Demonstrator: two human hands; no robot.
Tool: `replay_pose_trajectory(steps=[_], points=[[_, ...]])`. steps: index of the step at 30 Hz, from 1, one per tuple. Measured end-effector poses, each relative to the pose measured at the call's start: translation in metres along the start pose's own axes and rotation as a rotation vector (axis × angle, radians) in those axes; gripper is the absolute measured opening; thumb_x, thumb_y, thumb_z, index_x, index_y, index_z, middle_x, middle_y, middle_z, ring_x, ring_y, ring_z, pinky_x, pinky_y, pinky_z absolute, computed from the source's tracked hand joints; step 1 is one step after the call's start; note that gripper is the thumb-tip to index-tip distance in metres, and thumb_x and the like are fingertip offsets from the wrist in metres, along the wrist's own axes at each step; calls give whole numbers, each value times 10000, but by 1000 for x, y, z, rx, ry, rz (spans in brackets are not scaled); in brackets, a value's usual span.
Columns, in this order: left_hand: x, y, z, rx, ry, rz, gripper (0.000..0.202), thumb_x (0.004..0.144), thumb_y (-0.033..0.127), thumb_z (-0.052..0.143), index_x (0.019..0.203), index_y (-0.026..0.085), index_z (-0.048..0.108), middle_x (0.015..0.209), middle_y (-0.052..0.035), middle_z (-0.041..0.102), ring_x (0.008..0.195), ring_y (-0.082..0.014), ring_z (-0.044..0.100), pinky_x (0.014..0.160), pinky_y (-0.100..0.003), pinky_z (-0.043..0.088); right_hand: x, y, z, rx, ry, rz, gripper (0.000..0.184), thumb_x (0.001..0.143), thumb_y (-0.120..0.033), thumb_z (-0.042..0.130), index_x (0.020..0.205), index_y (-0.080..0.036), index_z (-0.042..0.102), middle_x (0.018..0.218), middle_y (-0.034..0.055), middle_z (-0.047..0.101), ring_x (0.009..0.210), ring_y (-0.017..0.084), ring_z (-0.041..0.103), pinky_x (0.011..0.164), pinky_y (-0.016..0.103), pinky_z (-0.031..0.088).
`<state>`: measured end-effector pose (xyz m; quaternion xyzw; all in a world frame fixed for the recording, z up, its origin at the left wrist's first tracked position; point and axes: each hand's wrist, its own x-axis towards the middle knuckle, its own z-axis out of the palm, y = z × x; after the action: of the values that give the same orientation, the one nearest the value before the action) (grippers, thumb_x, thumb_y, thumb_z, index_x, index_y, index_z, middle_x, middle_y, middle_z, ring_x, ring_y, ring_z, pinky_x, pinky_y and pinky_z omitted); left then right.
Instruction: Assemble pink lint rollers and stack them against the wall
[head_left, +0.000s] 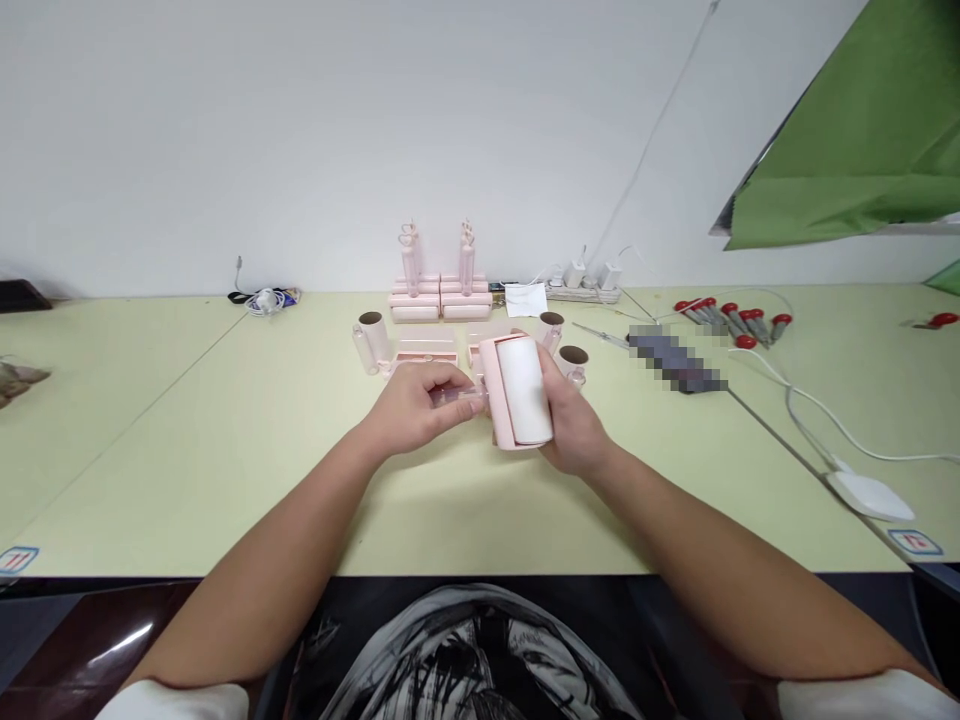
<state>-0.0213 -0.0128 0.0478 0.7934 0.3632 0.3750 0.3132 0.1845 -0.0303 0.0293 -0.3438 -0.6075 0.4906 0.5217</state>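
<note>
The right hand (574, 425) cupped a pink lint roller (520, 390) above the pale green table (225, 450) while the left hand (416, 405) pinched its clear handle (459, 397). The roller appeared light and rigid, and best gripped by its casing.

Bright, even light falls from overhead, flat and diffuse. The table (225, 450) shows only faint soft shadows under the left hand (416, 405) and right hand (574, 425). The white roll (523, 390) nearly blows out; the clear handle (459, 397) blurs. Table edges bow with wide-angle distortion. 1 pixelated patch (677, 362) masks detail; glare streaks the dark surface (120, 645) lower left.
</note>
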Motion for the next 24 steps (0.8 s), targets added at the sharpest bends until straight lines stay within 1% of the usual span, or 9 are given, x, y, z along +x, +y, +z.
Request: replay_pose_trajectory(steps=[3,8,10,13,16,19,21,22,24], points=[[0,-1,0,-258,27,-22,295,791,444,714,812,153,668,722,-27,640,582,-102,496,520,-244,382,1,-12,-3,276,-164,140,752,858,-776,202,1247,-242,561,1073,132,661,911,317,640,632,510,561],[1,-6,10,-652,26,-128,337,757,438,730,898,195,545,596,70,509,443,-56,386,423,-202,322,0,0,1,422,-278,224,485,813,-589,599,1138,-230,618,886,78,675,756,253,655,567,439,586],[1,-7,20,-731,6,-180,383,749,459,728,888,203,478,605,76,516,419,-48,387,411,-192,299,-2,8,6,336,-312,144,476,747,-529,727,1116,-242,633,810,42,654,680,211,635,558,401,592],[0,-6,37,-753,-23,-196,424,771,506,699,870,216,406,589,83,502,413,-59,423,417,-189,291,-2,13,12,108,-298,-4,422,761,-531,733,1042,-224,663,715,19,618,579,159,583,507,323,553],[1,-2,37,-554,-38,-124,430,801,569,649,848,216,407,623,60,508,495,-87,482,475,-214,344,-1,17,10,-7,-216,-35,452,795,-597,670,997,-193,655,659,-6,578,478,111,525,407,247,460],[4,5,7,-69,82,-22,408,806,568,636,772,185,501,731,-5,564,668,-125,524,612,-257,413,0,23,5,-16,-103,-7,474,792,-604,673,1006,-185,618,709,-23,577,400,62,468,360,221,410],[6,8,-23,198,262,-121,377,868,540,541,762,178,546,739,-24,585,701,-146,532,632,-268,411,-1,27,4,-14,-73,-12,483,806,-608,656,1036,-188,598,735,-24,586,386,54,458,360,225,408],[5,7,-37,305,287,-224,369,885,526,506,772,179,557,718,-24,589,676,-150,530,616,-270,400,-2,28,4,-18,-74,-22,487,814,-613,645,1048,-188,593,718,-28,581,389,58,463,365,227,409],[2,3,-59,512,194,-427,385,880,549,482,830,186,600,739,-40,629,667,-176,554,598,-282,389,-3,29,5,-20,-88,-50,495,816,-619,640,1050,-186,591,645,-46,546,400,74,476,379,230,415]])
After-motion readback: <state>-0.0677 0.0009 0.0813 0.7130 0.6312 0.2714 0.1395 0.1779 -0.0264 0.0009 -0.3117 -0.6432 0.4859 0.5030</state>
